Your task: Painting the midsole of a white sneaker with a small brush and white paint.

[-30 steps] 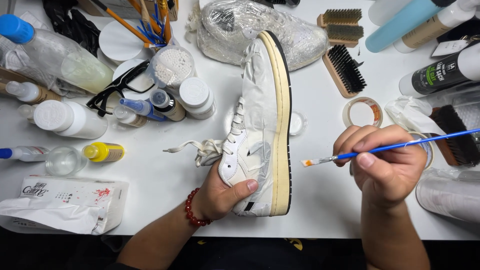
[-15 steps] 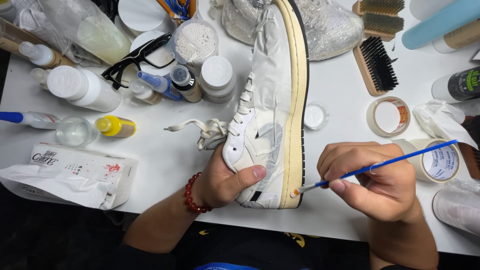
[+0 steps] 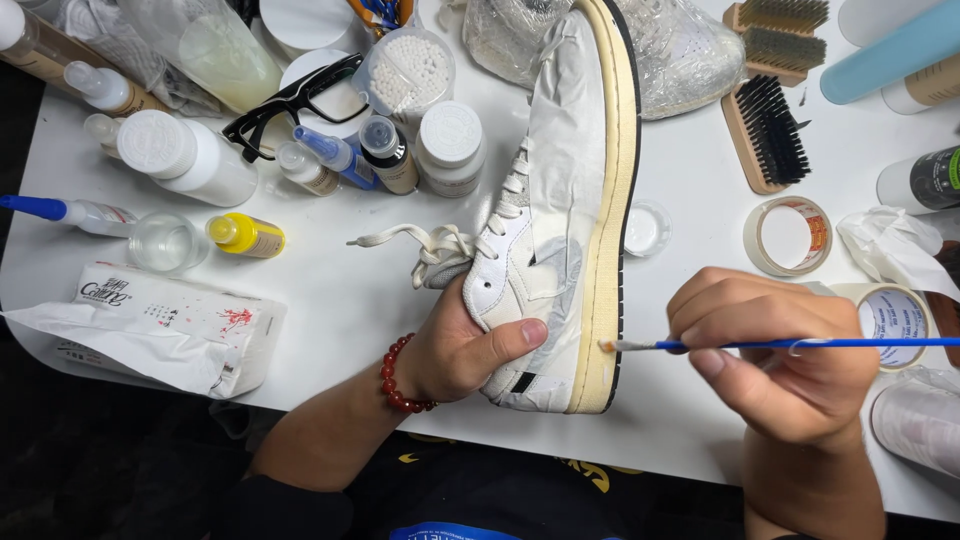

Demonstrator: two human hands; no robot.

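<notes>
White table, cluttered. Our left hand clamps white sneaker heel, sneaker mid-table on its side. Our right hand, right of sneaker, pinches blue paintbrush, tip touching yellowed sole.

Hidden behind the left hand: the heel part of the white sneaker. Cut off by the right edge, past the right hand: the end of the blue paintbrush. Too small to tell: the paint colour on the brush tip.
</notes>
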